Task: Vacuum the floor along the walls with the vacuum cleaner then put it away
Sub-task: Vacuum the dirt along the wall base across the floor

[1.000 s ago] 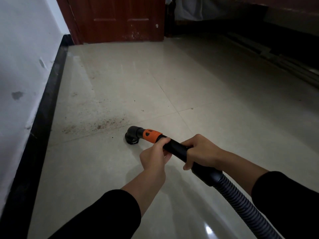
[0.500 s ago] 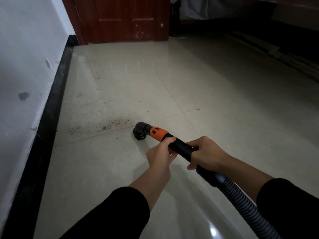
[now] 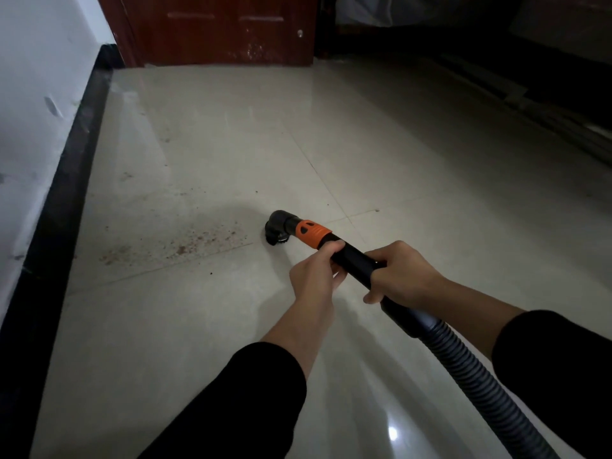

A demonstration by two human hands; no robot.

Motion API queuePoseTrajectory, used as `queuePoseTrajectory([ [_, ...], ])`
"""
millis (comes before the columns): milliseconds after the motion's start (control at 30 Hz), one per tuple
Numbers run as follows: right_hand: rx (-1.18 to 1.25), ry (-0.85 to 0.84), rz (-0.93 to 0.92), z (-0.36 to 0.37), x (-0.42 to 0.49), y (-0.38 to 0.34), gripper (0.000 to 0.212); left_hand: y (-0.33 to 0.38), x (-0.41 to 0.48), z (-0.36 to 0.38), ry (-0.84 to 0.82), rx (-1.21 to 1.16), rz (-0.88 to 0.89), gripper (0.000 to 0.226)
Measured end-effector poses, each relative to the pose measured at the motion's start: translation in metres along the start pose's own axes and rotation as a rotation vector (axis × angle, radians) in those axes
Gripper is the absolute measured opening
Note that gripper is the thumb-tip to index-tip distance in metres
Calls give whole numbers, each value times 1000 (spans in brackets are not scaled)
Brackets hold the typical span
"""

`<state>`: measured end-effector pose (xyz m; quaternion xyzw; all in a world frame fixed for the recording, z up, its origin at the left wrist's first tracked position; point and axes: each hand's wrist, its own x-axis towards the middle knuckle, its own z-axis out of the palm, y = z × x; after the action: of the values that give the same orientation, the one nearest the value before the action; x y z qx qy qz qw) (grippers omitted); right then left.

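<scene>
— Hands?
— Both clenched round the black wand: right hand nearer the hose, left hand behind the orange collar.
— Changed?
— Nozzle pushed forward across the tile joint, now mid-frame, just right of the dirt patch. Dirt not yet lifted.
— Axis?
— Lower right to centre, pointing up-left toward the skirting.

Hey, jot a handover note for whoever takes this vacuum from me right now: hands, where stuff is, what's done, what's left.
Left hand grips the black wand just behind its orange collar; right hand grips it nearer the hose.
Nozzle is down on the tile, just right of a brown dirt patch, apart from the black baseboard.
Done: nothing I can confirm. Left: that patch, the strip along the baseboard, then putting it away.
</scene>
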<state>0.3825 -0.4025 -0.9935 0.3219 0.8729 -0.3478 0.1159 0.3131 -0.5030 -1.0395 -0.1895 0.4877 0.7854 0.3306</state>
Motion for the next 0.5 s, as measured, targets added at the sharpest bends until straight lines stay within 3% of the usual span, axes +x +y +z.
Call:
queuePoseTrajectory([
  [500,78,74,11,-8,30,5,25,2,40,23,-23,7,10,14],
])
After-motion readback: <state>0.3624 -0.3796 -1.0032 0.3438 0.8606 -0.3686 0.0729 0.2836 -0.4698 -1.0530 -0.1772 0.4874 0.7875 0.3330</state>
